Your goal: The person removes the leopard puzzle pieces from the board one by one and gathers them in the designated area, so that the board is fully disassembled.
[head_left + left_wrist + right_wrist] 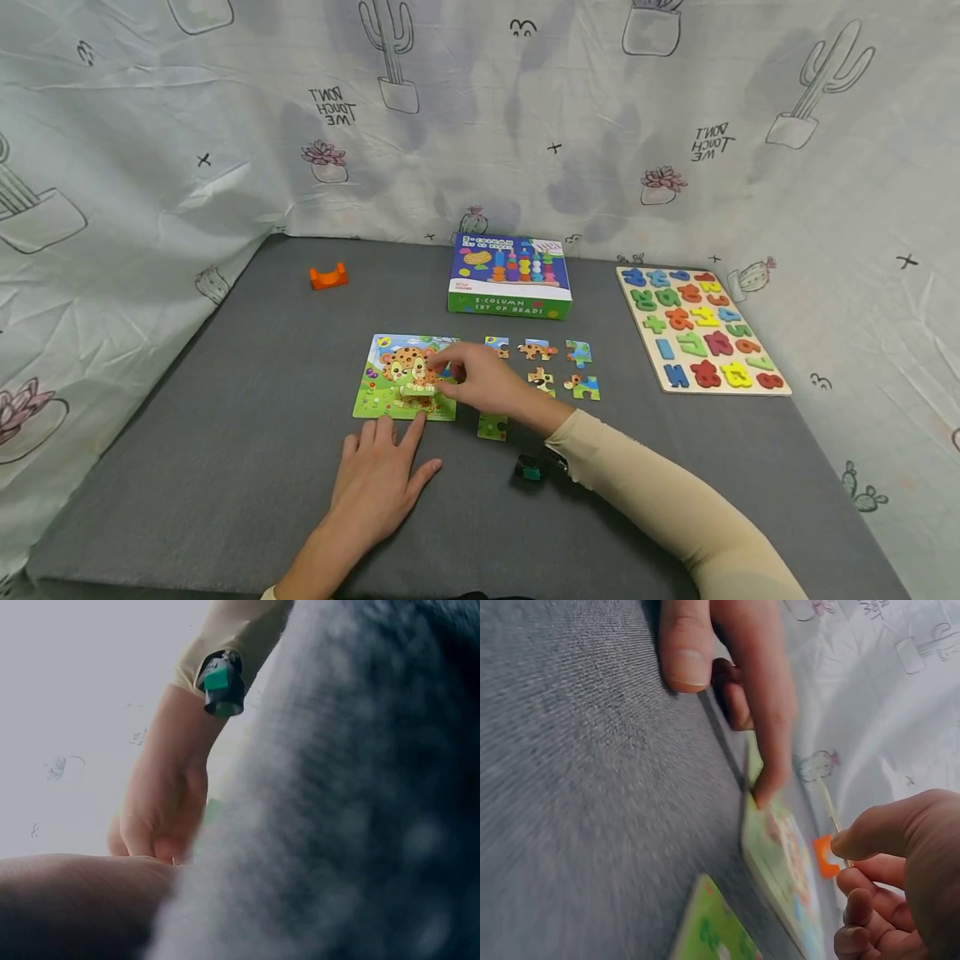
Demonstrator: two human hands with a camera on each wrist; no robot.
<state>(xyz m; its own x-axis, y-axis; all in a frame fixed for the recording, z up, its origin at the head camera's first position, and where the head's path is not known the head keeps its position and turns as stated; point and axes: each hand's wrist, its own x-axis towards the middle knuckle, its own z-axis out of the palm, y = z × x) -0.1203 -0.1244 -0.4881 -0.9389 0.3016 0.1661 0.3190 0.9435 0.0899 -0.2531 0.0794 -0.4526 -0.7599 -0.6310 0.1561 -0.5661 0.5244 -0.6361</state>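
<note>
A puzzle board [366,402] with a spotted leopard picture lies on the grey table. My right hand [480,379] pinches a thin puzzle piece [417,390] above the board; in the right wrist view the piece [826,801] is tilted and seen nearly edge-on between thumb and fingertips. My left hand [377,479] lies at the near side, its extended index finger touching the board's near edge. In the left wrist view a dark blurred surface covers much of the scene, and what the right hand [165,802] holds is hidden.
Several loose puzzle pieces [579,353] lie right of the board, partly behind the right hand. A bead-set box [510,306] stands at the back. A letter board [654,354] lies at the right, an orange bracket-shaped piece [328,277] at the back left. A black-and-green camera [530,468] sits at the right wrist.
</note>
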